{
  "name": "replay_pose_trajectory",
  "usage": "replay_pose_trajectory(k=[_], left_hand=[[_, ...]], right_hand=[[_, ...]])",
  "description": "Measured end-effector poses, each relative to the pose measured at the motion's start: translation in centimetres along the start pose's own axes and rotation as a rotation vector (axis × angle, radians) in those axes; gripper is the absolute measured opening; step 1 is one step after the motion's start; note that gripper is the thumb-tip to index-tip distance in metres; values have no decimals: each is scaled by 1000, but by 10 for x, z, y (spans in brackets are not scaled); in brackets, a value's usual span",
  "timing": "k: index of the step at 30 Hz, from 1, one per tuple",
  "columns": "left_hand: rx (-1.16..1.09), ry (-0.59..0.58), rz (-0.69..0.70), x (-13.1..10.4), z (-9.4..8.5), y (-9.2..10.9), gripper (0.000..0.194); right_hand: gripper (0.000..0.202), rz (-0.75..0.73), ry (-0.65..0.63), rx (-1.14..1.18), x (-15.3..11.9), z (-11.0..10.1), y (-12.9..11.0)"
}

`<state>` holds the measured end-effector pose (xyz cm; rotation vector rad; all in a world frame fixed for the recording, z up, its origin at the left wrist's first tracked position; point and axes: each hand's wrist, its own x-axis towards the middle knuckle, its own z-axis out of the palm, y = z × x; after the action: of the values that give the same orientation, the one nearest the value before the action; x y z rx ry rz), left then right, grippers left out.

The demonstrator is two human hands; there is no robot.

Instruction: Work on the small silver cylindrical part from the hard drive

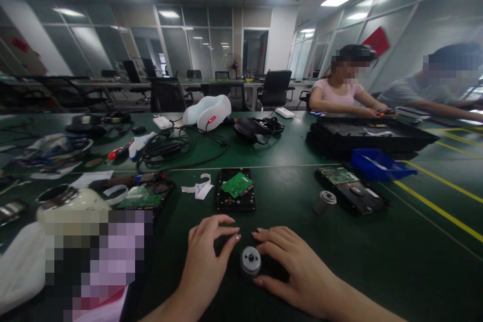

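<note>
Just in front of me stands a small silver cylindrical motor (251,260), upright, with a round top face that has a dark centre hole. My right hand (292,266) is closed around its right side, thumb low and index finger at the upper rim. To the left of the motor is my left hand (209,249), its thumb and index tips brought together in a pinch; anything between them is too small to make out. Beyond the hands lies a hard drive (236,205) with a loose green circuit board (237,184) on it. A second metal cylinder (324,202) stands to the right.
Another hard drive (362,196) lies at right, by a blue bin (381,166) and a black tray (370,136). Cables (166,148), a neck pillow (209,111) and a cream jar (71,201) occupy the left and back. Two people sit at far right.
</note>
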<state>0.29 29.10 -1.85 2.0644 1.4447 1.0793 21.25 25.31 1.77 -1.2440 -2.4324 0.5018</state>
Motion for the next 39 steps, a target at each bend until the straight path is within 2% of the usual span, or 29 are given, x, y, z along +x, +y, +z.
replay_pose_trajectory(k=[8,13,15,18,21,23,25,31,39], left_hand=[[73,-51,19,0,-1,0,26],[34,4,-1,-1,2,-2,28],[0,65,11,-2,2,-1,22],[-84,232,145,-5,-1,3,9],[-219,328,393,-10,-3,8,14],[-294,297,511,-14,-4,12,22],[-315,259,559,-17,-3,14,25],[-247,206,535,-18,-4,17,20],[-278,231,558,-18,-3,16,29]], right_hand=[[31,18,-11,1,1,0,0],[32,16,-12,9,0,0,0],[32,17,-13,7,0,0,0],[32,9,-9,8,-1,1,1],[32,-7,-5,9,-1,2,2],[32,-7,-5,3,-1,2,2],[32,-1,-7,-2,-1,3,3],[32,0,-3,4,0,1,1],[32,-1,-2,6,-1,3,1]])
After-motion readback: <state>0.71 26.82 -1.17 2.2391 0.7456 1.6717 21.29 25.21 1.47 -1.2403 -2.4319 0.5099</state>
